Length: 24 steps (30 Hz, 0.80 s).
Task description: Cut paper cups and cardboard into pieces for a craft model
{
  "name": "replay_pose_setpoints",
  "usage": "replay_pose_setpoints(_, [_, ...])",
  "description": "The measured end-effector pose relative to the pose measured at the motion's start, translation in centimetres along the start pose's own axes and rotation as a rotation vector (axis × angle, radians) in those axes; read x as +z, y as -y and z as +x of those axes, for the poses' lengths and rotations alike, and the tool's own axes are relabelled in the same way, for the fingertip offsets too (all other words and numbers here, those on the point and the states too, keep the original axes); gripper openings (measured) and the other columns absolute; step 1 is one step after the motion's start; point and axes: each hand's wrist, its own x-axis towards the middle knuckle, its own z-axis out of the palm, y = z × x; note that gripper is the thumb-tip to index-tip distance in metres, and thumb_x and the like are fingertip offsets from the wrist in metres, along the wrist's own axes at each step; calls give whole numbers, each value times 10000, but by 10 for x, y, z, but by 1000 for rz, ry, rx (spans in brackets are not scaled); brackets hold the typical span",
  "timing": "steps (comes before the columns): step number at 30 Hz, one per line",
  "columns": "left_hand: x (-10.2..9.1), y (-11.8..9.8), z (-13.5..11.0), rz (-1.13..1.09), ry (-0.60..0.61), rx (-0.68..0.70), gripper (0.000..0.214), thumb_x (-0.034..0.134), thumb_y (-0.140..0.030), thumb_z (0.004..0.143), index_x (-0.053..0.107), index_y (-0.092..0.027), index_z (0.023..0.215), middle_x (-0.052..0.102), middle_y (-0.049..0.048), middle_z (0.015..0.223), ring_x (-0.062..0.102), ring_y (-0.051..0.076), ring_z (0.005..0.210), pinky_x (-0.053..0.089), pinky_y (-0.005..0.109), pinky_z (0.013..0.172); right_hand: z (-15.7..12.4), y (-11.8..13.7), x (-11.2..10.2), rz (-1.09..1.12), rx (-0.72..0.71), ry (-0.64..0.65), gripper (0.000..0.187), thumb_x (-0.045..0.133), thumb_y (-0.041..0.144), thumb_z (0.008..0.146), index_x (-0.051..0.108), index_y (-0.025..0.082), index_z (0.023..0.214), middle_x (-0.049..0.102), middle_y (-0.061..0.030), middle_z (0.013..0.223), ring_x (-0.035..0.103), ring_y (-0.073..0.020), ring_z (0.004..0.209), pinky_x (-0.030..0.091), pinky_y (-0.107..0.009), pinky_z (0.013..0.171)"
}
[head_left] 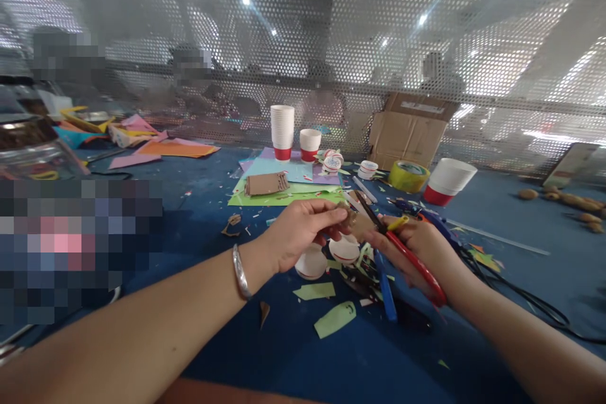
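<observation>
My left hand point(303, 230), with a silver bangle on the wrist, pinches a small brown cardboard piece point(356, 221) above the blue table point(142, 240). My right hand point(419, 249) is closed on red-handled scissors point(407, 252), whose dark blades meet the cardboard piece. Just below my hands lie two small white cup pieces with red rims point(326, 259) and green paper scraps point(334, 319). A blue pen point(386, 290) lies under my right hand.
Coloured paper sheets point(288, 186) with a brown cardboard cut-out lie ahead. A stack of white cups point(283, 131), a single cup, a yellow tape roll point(408, 175), a tipped cup stack point(447, 180) and a cardboard box point(407, 132) stand before the perforated screen. A black cable point(525, 297) runs right.
</observation>
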Motion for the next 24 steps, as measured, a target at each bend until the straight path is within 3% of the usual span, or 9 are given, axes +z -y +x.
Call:
replay_pose_setpoints(5, [8,-5,-7,15,119,-72,129,699,-240,855,591,-171,867,734,53,793,704,167,700,466,255,599,-3,3,0,147,-6,38,364,659,523,872,709,168,816,551,39,449,491,-126,356,372,-228,367])
replay_pose_setpoints(12, [2,-9,-10,178,215,71,117,777,-131,754,661,-135,775,670,-3,750,605,92,711,466,236,716,-10,10,-1,241,-30,93,254,704,432,854,677,185,803,669,17,666,457,-80,363,364,-208,344])
replay_pose_setpoints(15, [-1,-7,-10,175,269,65,146,773,-122,746,666,-144,842,699,18,805,629,123,756,479,272,741,-9,11,-1,282,19,92,231,714,414,847,666,191,814,612,41,617,456,-74,350,346,-194,327])
replay_pose_setpoints(21, [6,-1,-12,212,284,19,145,767,-147,770,654,-168,859,707,13,791,653,143,763,463,291,731,-7,10,0,297,20,94,246,736,425,832,656,192,827,592,53,584,466,-76,333,346,-193,317])
replay_pose_setpoints(24, [9,-4,-12,101,227,23,121,780,-129,764,662,-146,785,696,5,781,641,117,758,461,271,761,-9,4,-1,260,-15,66,240,718,421,859,632,201,816,602,56,573,447,-71,329,330,-193,323])
